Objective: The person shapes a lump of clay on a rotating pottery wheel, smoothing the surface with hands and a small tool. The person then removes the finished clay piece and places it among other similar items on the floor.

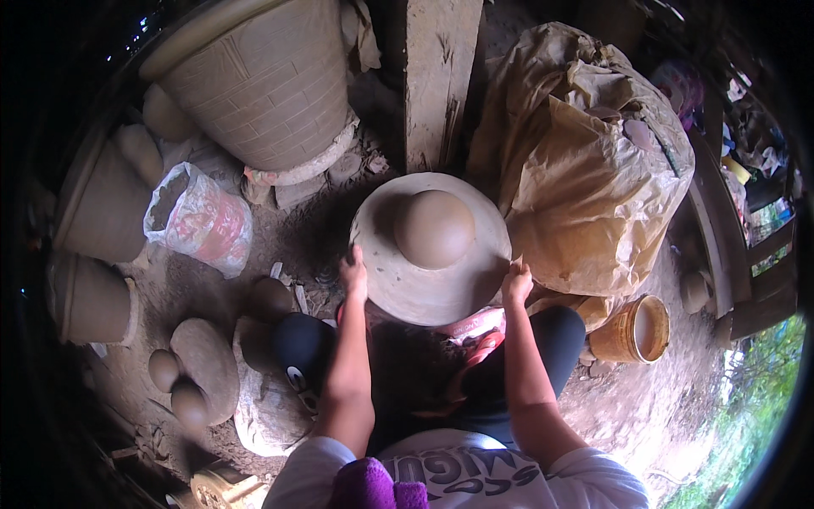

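A wide, pale round disc like a potter's wheel head (381, 284) lies between my knees. On it, a little above its middle, rests a smooth, rounded brown lump of clay (435, 229), which casts a shadow to its left. My left hand (354, 273) grips the disc's left rim. On the opposite side, my right hand (516, 282) is closed at the lower right rim, with the fingertips against the edge. Neither hand touches the clay. What lies under the disc is mostly hidden.
A large brick-patterned clay pot (263, 93) stands at the far left, near an open sack (208, 220). Behind the disc rises a wooden post (439, 76). A brown-sheeted heap (585, 187) and an orange bucket (623, 331) are on the right. Round clay pieces (188, 403) lie left.
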{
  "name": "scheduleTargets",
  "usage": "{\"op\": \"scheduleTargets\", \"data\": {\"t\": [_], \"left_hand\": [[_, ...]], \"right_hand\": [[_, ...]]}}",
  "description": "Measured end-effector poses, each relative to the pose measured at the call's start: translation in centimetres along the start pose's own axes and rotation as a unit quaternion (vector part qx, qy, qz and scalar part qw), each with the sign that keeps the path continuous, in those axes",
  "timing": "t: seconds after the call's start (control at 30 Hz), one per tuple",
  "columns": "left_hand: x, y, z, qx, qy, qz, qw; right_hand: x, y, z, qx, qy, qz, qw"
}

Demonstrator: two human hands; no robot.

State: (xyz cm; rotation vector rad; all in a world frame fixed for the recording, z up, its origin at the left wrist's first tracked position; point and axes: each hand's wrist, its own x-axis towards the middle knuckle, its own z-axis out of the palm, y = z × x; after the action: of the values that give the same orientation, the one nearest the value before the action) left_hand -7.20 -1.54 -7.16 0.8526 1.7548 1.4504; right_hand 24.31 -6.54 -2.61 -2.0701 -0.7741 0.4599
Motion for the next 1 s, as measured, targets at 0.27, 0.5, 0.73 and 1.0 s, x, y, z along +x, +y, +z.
{"op": "scheduleTargets", "data": {"t": [0.27,0.5,0.73,1.0], "left_hand": [[-21.5,-5.8,7.7,0.049,-0.082,-0.186,0.978],[-18.4,-5.4,6.5,-0.321,-0.130,-0.411,0.843],[-3.2,-0.4,1.3,0.008,0.104,-0.108,0.989],[-3.4,-0.9,1.3,-0.034,0.027,0.018,0.999]], "right_hand": [[-0.8,-0.4,-0.8,-0.041,-0.019,-0.020,0.999],[-0.3,0.0,-1.3,-0.059,-0.043,-0.022,0.997],[-0.4,-1.1,-2.5,-0.076,-0.012,-0.045,0.996],[0.7,-9.8,-4.9,0.432,-0.390,-0.031,0.813]]}}
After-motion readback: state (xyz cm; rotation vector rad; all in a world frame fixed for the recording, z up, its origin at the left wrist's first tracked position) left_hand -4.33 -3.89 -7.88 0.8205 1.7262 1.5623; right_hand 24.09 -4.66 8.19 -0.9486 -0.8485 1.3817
